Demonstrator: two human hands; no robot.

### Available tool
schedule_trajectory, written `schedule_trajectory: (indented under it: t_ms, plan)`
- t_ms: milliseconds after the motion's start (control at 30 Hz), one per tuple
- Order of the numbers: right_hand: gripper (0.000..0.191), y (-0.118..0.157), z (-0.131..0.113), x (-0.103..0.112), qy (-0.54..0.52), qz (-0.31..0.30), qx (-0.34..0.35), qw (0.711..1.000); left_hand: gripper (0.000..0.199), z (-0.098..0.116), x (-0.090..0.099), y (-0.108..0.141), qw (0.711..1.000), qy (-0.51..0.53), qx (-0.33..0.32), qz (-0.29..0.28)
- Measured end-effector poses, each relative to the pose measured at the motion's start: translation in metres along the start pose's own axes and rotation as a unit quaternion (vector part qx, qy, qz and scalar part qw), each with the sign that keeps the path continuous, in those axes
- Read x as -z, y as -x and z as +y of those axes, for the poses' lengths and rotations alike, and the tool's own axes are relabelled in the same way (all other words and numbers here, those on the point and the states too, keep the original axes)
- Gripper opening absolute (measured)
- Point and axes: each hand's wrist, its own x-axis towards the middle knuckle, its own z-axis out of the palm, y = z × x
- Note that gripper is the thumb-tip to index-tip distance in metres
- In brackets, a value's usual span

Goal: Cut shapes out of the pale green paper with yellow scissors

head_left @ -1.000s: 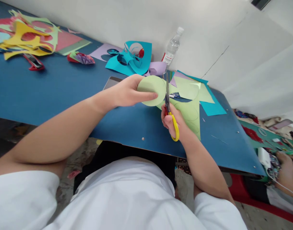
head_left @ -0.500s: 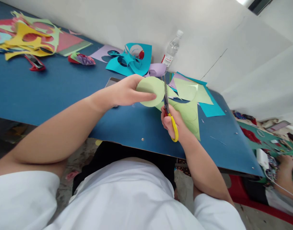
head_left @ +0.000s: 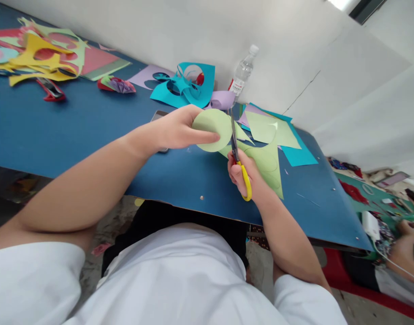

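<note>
My left hand [head_left: 178, 128] pinches a round piece of light green paper [head_left: 211, 128] above the blue table [head_left: 74, 131]. My right hand [head_left: 242, 174] grips yellow-handled scissors [head_left: 239, 158], whose blades point up and away along the right edge of the round piece. The rest of the green sheet [head_left: 269, 162] hangs to the right of the scissors, over the table.
Cut paper scraps lie around: a teal piece [head_left: 189, 85] and a lilac roll [head_left: 222, 99] behind my hands, teal and green sheets [head_left: 281, 133] at right, a yellow and red pile [head_left: 40, 54] far left. A water bottle [head_left: 242, 72] stands by the wall. Another person's hand [head_left: 405, 246] is at lower right.
The scissors and the green paper have shifted slightly left and down in view, with the blades a little further along the round edge. The other person's hand at lower right moved.
</note>
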Motion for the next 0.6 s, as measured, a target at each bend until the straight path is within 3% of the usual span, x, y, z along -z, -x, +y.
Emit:
schedule_trajectory:
  t_ms: [600]
  plan:
    - [0.067,0.002,-0.014,-0.002,-0.037,0.002,-0.041,0.998,0.025,0.002,-0.002,-0.001,0.999,0.019,0.005,0.044]
